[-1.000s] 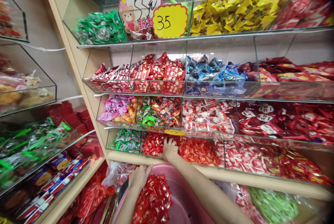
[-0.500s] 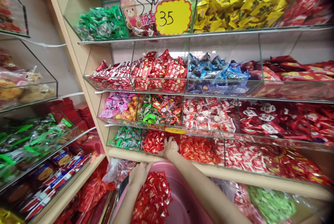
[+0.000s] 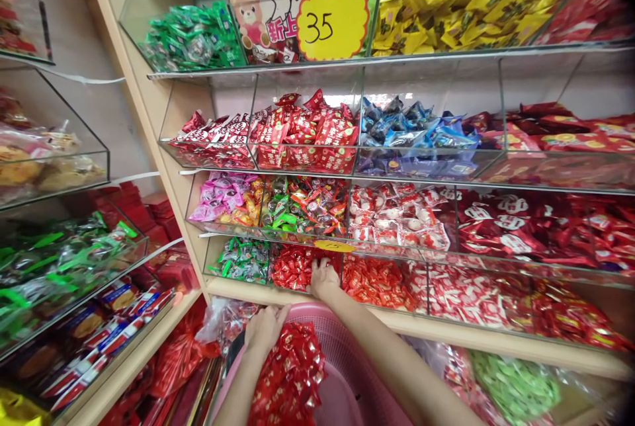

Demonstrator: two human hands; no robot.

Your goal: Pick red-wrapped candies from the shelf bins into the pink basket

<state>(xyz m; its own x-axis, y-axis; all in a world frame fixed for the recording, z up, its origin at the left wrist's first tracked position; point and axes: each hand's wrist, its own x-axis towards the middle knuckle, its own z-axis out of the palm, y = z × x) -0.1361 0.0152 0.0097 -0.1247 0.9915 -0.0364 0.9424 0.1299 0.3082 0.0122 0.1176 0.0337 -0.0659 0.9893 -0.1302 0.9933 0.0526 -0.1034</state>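
My left hand point(image 3: 265, 327) is closed over the near-left rim of a pink plastic basket point(image 3: 354, 356), fingers wrapped on its edge. Inside the basket, on its left side, lies a heap of red wrapped candies point(image 3: 290, 373). My right hand point(image 3: 325, 277) reaches over the basket into a bottom-shelf compartment of small shiny red candies point(image 3: 294, 268). Its fingers are spread and slightly bent at the right side of that compartment, touching the candies; the fingertips are partly hidden. I see nothing held in it.
Clear dividers separate green-wrapped candies point(image 3: 243, 260) on the left from orange-red candies point(image 3: 377, 280) on the right. A yellow tag point(image 3: 335, 246) hangs just above my right hand. The wooden shelf edge point(image 3: 411, 328) runs behind the basket. A bag of green candies point(image 3: 516, 383) sits below right.
The view has shifted very slightly. Both hands stay in nearly the same places, the left on the basket rim and the right at the red candies.
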